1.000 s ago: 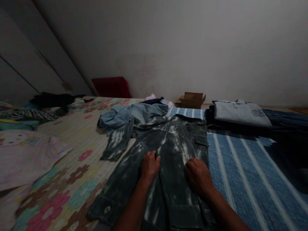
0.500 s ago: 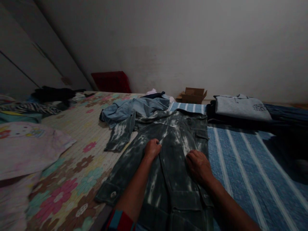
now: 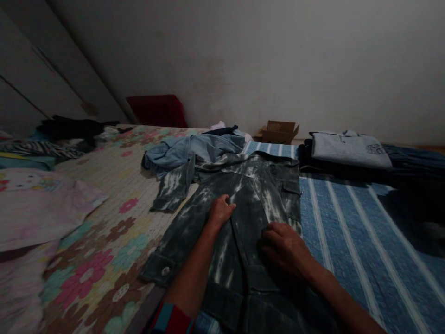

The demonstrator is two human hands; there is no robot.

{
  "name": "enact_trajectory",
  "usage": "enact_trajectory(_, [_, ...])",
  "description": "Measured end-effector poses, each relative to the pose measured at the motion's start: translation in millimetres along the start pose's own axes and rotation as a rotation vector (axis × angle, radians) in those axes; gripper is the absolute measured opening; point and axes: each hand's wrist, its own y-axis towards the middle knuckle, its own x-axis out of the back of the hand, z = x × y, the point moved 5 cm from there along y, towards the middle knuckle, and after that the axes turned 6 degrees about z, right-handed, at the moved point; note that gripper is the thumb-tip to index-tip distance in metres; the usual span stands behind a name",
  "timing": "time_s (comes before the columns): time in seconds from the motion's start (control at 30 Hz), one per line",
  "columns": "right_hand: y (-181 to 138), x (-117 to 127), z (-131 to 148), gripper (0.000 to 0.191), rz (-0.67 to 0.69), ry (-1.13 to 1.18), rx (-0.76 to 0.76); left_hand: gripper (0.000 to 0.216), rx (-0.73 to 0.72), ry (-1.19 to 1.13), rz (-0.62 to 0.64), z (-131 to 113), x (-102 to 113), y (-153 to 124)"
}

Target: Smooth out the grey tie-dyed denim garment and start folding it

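A dark green denim jacket (image 3: pixel 222 181) with whitish bleached streaks lies spread across the bed, its collar towards the wall. Its left-side sleeve (image 3: pixel 174 185) sticks out, bent. The other sleeve (image 3: pixel 252 208) appears folded over the body. Near the jacket's middle, my left hand (image 3: pixel 221 214) has thumb and fingers closed on the cloth. My right hand (image 3: pixel 290 248) is over the jacket's right part, fingers loosely bent and a little apart, with a dark shadow beneath. Its fingertips are partly hidden, and contact with the cloth is unclear.
Beyond the jacket are a light blue denim garment (image 3: pixel 194 150) and an open cardboard box (image 3: pixel 278 132). A folded grey garment (image 3: pixel 349 150) tops a dark pile at right. Pink clothing (image 3: pixel 45 204) lies left on the flowered bedding (image 3: pixel 121 227). A striped blue sheet (image 3: pixel 340 218) covers the right.
My right hand has shifted slightly left and nearer to me, seemingly lifting from the jacket's side. My left hand stays almost in place on the cloth. The view has tilted slightly down.
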Motion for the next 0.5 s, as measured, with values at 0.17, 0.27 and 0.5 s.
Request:
enact_trajectory(0.17, [-20.7, 2.7, 40.3, 0.03, 0.178, 0.136, 0.127, 0.052, -0.034, -0.091, 0.036, 2.0, -4.3, -4.8])
enact_trajectory(0.27, [-30.1, 3.4, 43.6, 0.042, 0.193, 0.16, 0.117, 0.052, -0.055, -0.148, 0.052, 1.4, -4.9, -6.9])
enact_trajectory(0.5, [-45.3, -15.5, 30.5, 0.061, 0.061, 0.06, 0.143, 0.047, -0.065, -0.261, 0.025, -0.2, -2.2, -12.1])
